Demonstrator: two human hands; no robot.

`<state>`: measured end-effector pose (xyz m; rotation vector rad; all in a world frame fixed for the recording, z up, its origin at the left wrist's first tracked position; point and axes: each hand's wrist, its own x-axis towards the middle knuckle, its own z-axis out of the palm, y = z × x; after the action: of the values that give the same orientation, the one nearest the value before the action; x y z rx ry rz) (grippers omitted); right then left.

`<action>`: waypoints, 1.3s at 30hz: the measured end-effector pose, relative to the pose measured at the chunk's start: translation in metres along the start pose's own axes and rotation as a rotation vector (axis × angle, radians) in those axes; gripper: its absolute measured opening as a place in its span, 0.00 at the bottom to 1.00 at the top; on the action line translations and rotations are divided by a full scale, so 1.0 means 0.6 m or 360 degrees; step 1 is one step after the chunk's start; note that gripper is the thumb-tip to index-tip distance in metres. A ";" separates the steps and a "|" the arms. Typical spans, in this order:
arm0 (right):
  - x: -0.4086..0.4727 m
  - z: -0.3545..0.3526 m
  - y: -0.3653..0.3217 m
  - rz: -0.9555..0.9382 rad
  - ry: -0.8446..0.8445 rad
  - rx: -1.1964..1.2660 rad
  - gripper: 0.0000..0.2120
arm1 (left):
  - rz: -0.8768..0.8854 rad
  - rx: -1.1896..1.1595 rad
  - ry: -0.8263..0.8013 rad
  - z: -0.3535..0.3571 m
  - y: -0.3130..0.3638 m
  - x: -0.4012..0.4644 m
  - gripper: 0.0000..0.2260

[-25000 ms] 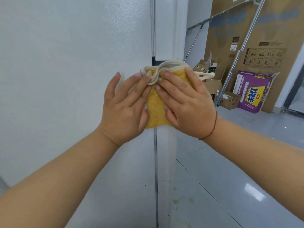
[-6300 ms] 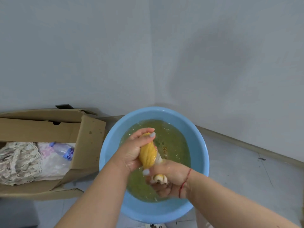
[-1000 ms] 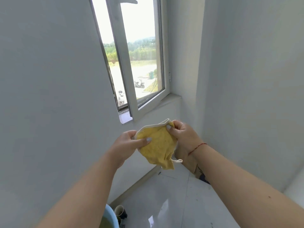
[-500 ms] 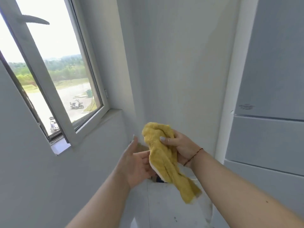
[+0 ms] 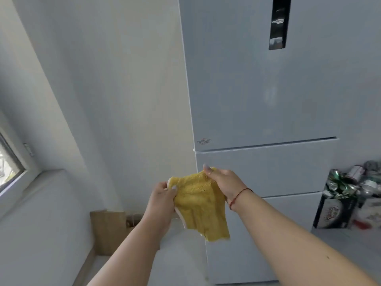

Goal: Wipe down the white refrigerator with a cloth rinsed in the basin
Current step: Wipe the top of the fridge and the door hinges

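Note:
The yellow cloth [image 5: 201, 203] hangs spread between both hands in front of the refrigerator's left corner. My left hand [image 5: 161, 200] pinches its upper left edge. My right hand [image 5: 224, 183] pinches its upper right corner, a red string round the wrist. The white refrigerator [image 5: 268, 96] fills the right half of the view, with a tall upper door, two drawer fronts below and a black panel [image 5: 278, 23] near the top. The basin is out of view.
A white wall [image 5: 115, 100] runs left of the refrigerator, with a window corner [image 5: 10, 168] at the far left. A brown cardboard box [image 5: 109, 230] stands on the floor by the wall. Boxes with crushed cans [image 5: 348, 193] sit at the right.
The view has swung right from the window to the refrigerator. My left hand, open half a second ago, now pinches the cloth, and the cloth is spread between both hands.

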<state>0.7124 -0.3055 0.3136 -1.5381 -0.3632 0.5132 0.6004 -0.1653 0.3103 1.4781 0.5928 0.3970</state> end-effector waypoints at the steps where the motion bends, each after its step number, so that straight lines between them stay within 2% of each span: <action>1: -0.004 -0.033 0.007 0.0091 -0.0062 0.0138 0.18 | -0.0027 -0.0016 -0.0020 0.029 0.002 0.000 0.06; 3: -0.013 -0.093 0.021 0.0113 -0.0099 0.0184 0.13 | -0.0005 0.0080 0.0002 0.080 0.000 0.003 0.06; 5: -0.021 -0.138 0.030 -0.0064 0.0049 -0.0218 0.11 | 0.0041 0.0310 0.0104 0.123 -0.011 0.009 0.04; 7: -0.027 -0.183 0.032 -0.0264 0.0298 -0.0727 0.11 | 0.0001 0.0442 0.0144 0.175 -0.022 0.003 0.08; 9: -0.036 -0.235 0.028 -0.0362 0.0566 -0.0945 0.11 | -0.0136 0.0341 0.0022 0.233 -0.035 -0.001 0.14; 11: -0.047 -0.295 0.025 -0.0318 0.0765 -0.1018 0.13 | -0.0282 0.0142 -0.0139 0.293 -0.045 -0.001 0.18; 13: -0.062 -0.366 0.029 -0.0192 0.0895 -0.0979 0.17 | -0.0284 0.0069 -0.0227 0.360 -0.042 -0.005 0.11; 15: -0.079 -0.449 0.039 -0.0083 0.0866 -0.0678 0.22 | -0.0253 0.0052 -0.0358 0.439 -0.037 -0.018 0.06; 17: -0.093 -0.484 0.035 -0.0026 0.0612 -0.0491 0.32 | -0.0248 0.0030 -0.0560 0.460 -0.025 -0.027 0.06; 18: -0.106 -0.515 0.033 0.0001 0.0455 -0.0605 0.37 | -0.0210 0.0064 -0.0712 0.484 -0.024 -0.031 0.07; 19: -0.119 -0.557 0.033 0.0014 0.0334 -0.0796 0.39 | -0.0157 0.0196 -0.0840 0.518 -0.027 -0.032 0.13; 20: -0.124 -0.576 0.033 0.0008 0.0264 -0.1045 0.37 | -0.0079 0.0404 -0.0899 0.530 -0.028 -0.032 0.18; 21: -0.132 -0.609 0.034 0.0020 0.0267 -0.1298 0.29 | 0.0052 0.0659 -0.0940 0.558 -0.028 -0.032 0.19; 23: -0.143 -0.654 0.035 -0.0013 0.0369 -0.1675 0.08 | 0.0327 0.1034 -0.0941 0.607 -0.028 -0.034 0.10; 24: -0.150 -0.684 0.040 -0.0051 0.0444 -0.1700 0.07 | 0.0451 0.1143 -0.0922 0.635 -0.028 -0.034 0.05; 26: -0.166 -0.749 0.046 -0.0132 0.0532 -0.1428 0.15 | 0.0551 0.1131 -0.0939 0.689 -0.021 -0.035 0.05; 28: -0.186 -0.798 0.043 -0.0178 0.0556 -0.0586 0.25 | 0.0419 0.0821 -0.1058 0.726 -0.008 -0.042 0.05; 30: -0.201 -0.840 0.058 -0.0091 0.0438 0.0258 0.31 | 0.0223 0.0473 -0.1134 0.772 0.001 -0.046 0.04; 32: -0.209 -0.850 0.077 0.0067 0.0265 0.0495 0.24 | 0.0089 0.0243 -0.1126 0.810 0.007 -0.052 0.08; 34: -0.213 -0.844 0.085 0.0085 0.0221 0.0627 0.16 | -0.0080 0.0053 -0.1122 0.846 0.007 -0.055 0.11; 36: -0.204 -0.849 0.084 -0.0027 0.0348 0.0850 0.16 | -0.0276 -0.0180 -0.1184 0.872 0.004 -0.058 0.13; 39: -0.188 -0.880 0.078 -0.0129 0.0512 0.1038 0.22 | -0.0395 -0.0189 -0.1217 0.906 -0.014 -0.060 0.15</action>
<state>0.8924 -0.8147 0.2704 -0.9431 0.0019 0.2716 0.8934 -0.6247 0.3021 1.2944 0.1259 -0.3226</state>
